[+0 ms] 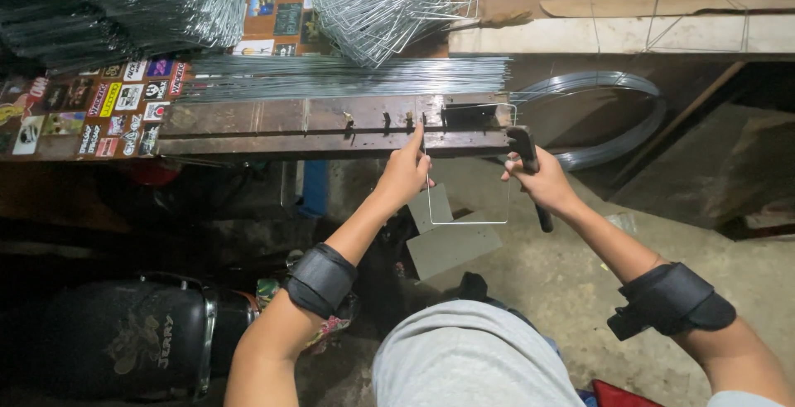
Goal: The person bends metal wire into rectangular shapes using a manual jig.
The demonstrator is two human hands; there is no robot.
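A long rusty metal bending jig [273, 125] with small pegs runs across the bench. My left hand [404, 173] pinches a thin steel wire [468, 221], bent into a three-sided rectangle, against the pegs near the jig's right end. My right hand [542, 182] is closed around the black lever handle [530, 173] that sticks out from the jig's right end. The wire frame hangs down between my two hands. Both forearms wear black wrist bands.
Straight wires [348, 76] lie bundled behind the jig. Piles of bent wire frames [377, 1] sit above, and another pile [124, 5] at top left. A wire coil [613, 117] leans at right. Stickers [116, 109] cover the bench at left. A dark motorbike part [124, 341] stands lower left.
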